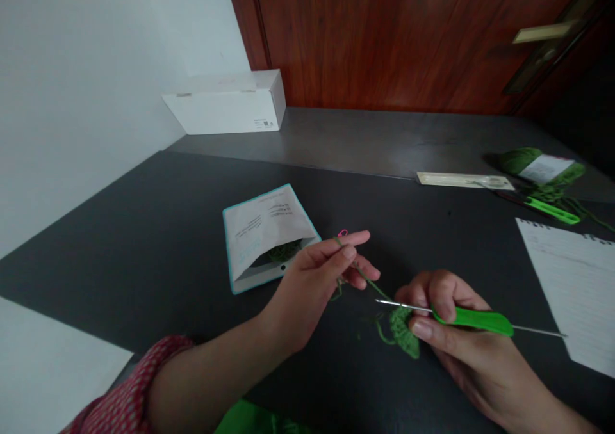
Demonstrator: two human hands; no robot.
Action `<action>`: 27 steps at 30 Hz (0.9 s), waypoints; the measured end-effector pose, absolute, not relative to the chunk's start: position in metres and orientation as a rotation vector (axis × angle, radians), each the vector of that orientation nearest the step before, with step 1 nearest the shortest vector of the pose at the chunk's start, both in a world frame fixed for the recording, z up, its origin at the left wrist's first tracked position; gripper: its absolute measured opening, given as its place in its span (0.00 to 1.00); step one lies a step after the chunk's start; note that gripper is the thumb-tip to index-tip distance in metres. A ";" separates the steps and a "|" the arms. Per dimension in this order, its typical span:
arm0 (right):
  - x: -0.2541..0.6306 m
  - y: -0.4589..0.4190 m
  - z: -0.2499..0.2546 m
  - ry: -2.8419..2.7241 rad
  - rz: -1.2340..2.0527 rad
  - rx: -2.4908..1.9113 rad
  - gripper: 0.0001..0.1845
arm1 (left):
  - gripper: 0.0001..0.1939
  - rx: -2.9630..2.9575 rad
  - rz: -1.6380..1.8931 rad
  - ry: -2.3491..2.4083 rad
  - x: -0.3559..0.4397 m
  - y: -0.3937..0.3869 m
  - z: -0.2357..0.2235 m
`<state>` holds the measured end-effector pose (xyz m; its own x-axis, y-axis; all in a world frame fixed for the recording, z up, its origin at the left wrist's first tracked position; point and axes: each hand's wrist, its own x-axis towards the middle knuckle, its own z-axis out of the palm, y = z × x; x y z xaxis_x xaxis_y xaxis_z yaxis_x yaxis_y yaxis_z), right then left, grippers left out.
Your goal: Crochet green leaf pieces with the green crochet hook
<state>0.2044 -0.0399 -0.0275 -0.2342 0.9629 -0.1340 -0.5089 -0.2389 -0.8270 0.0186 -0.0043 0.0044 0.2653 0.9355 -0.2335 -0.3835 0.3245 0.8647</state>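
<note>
Reading across from the left, I have a white box (pixel 230 112) standing against the wall at the back, then a pouch (pixel 262 213) lying open on the dark table, with green yarn (pixel 283 251) inside. Just beside it is my left hand (pixel 307 280), forefinger stretched out, thumb pressed to the fingers on a green strand (pixel 375 286), the other fingers loosely parted. That strand slants down rightward to the small crocheted piece (pixel 404 335), which hangs below the hook's metal shaft, right at my right thumb. My right hand (pixel 464 351) pinches the piece's edge and the hook's green handle (pixel 475 320) together; whether a loop sits on the shaft, I can't tell. Only a small patch is worked up so far, I'd judge, with plenty of yarn left unworked in the pouch and in the banded ball (pixel 516 159) at the far right. Near that ball lies another green-handled tool (pixel 552 210), and closer to me an open notebook (pixel 571 280).
</note>
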 end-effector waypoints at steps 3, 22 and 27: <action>0.206 -0.039 -0.026 -0.774 1.706 -0.790 0.16 | 0.12 0.760 1.084 0.889 0.018 -0.001 0.001; 0.218 -0.031 -0.018 -0.828 1.563 -0.696 0.16 | 0.25 2.167 1.093 1.469 -0.014 0.009 0.011; 0.215 -0.035 -0.025 -0.937 1.609 -0.712 0.15 | 0.23 1.823 1.022 0.747 -0.002 -0.008 0.014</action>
